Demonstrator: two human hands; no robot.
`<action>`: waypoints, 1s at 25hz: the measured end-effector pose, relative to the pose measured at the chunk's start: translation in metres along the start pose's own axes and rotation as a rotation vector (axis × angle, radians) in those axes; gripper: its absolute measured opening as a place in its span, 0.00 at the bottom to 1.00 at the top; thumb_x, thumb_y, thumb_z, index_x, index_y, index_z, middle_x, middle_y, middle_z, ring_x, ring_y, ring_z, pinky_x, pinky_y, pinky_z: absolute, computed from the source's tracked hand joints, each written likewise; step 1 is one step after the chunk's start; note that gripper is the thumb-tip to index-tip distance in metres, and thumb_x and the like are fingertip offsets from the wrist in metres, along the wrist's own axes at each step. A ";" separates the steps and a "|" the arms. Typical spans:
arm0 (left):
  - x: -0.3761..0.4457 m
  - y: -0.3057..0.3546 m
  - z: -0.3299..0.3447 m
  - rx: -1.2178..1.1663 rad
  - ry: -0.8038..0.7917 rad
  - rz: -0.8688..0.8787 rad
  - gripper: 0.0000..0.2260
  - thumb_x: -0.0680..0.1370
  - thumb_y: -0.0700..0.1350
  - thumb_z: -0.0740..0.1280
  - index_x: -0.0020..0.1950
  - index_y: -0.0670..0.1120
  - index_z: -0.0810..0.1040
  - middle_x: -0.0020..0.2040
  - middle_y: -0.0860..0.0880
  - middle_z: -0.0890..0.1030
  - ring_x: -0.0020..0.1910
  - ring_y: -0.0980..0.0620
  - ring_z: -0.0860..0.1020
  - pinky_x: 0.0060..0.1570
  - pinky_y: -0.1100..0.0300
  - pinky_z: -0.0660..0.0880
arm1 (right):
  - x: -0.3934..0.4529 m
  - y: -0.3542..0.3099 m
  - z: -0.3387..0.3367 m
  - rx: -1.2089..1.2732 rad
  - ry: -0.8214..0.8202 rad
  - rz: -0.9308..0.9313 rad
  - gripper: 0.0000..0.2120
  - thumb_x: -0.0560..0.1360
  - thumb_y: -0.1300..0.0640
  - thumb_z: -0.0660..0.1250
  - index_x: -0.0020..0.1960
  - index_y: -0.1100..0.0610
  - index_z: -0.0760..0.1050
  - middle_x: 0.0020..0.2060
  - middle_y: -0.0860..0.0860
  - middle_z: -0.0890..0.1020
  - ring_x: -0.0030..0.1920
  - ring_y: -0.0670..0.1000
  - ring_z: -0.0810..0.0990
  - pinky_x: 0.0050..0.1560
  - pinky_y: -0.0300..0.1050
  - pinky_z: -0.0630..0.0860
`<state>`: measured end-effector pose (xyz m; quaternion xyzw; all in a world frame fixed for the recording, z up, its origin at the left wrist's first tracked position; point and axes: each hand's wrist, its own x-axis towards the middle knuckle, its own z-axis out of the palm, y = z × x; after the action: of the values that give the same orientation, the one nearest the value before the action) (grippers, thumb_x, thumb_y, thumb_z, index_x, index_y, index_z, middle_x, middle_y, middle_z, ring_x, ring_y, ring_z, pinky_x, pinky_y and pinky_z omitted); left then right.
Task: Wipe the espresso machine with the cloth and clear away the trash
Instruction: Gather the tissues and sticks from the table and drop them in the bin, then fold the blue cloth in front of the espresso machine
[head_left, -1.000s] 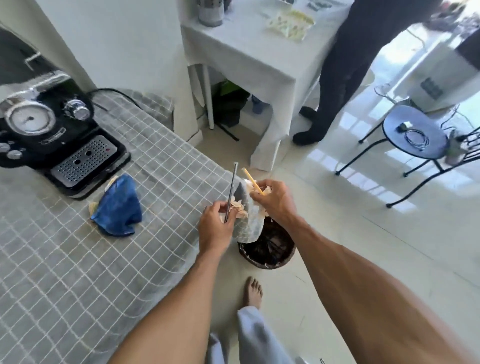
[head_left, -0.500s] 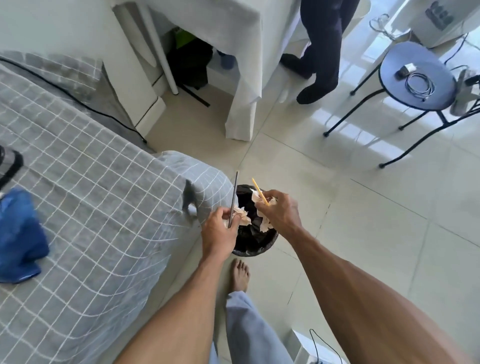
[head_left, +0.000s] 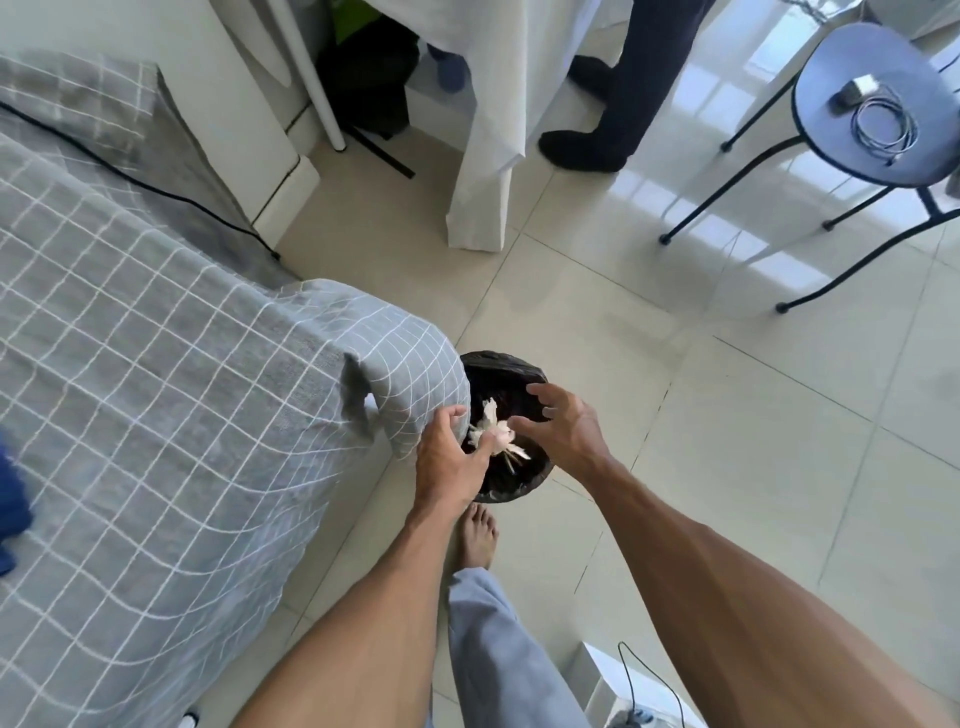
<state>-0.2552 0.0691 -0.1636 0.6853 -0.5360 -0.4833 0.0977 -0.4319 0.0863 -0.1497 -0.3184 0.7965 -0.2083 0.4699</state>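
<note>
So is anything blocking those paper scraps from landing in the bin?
Nothing visible does. The paper scraps sit right over the open mouth of the black-lined bin, between the left hand and right hand, both spread open. The checked tablecloth corner hangs beside the rim, not across it.

Both hands hover over a black-lined trash bin (head_left: 524, 483) standing on the tiled floor just right of the checked grey tablecloth (head_left: 171, 395). The left hand (head_left: 451, 457) and right hand (head_left: 563, 423) are spread, with crumpled paper scraps (head_left: 493, 431) between them above the bin. A blue cloth (head_left: 10, 514) lies at the far left edge.
</note>
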 end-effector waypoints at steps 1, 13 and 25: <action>0.000 0.000 -0.001 0.010 0.003 0.003 0.20 0.75 0.56 0.74 0.64 0.54 0.73 0.62 0.54 0.77 0.60 0.52 0.76 0.60 0.55 0.72 | -0.001 0.001 0.000 0.009 0.007 0.001 0.28 0.72 0.53 0.80 0.70 0.52 0.79 0.65 0.55 0.79 0.60 0.50 0.79 0.63 0.49 0.79; -0.035 0.034 -0.093 -0.029 0.117 0.154 0.18 0.77 0.58 0.72 0.63 0.61 0.69 0.60 0.56 0.76 0.56 0.54 0.80 0.56 0.51 0.81 | -0.043 -0.086 -0.005 -0.038 0.013 -0.214 0.23 0.74 0.52 0.78 0.68 0.52 0.79 0.61 0.50 0.82 0.56 0.46 0.83 0.48 0.27 0.75; -0.104 0.003 -0.324 -0.205 0.424 0.231 0.22 0.78 0.56 0.72 0.68 0.55 0.70 0.65 0.52 0.78 0.52 0.54 0.82 0.51 0.53 0.82 | -0.148 -0.275 0.102 -0.213 -0.008 -0.691 0.27 0.77 0.47 0.75 0.72 0.54 0.74 0.66 0.55 0.80 0.64 0.51 0.79 0.64 0.51 0.79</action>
<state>-0.0045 0.0295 0.0631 0.6922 -0.5262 -0.3662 0.3314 -0.2034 -0.0085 0.0668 -0.6170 0.6572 -0.2693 0.3389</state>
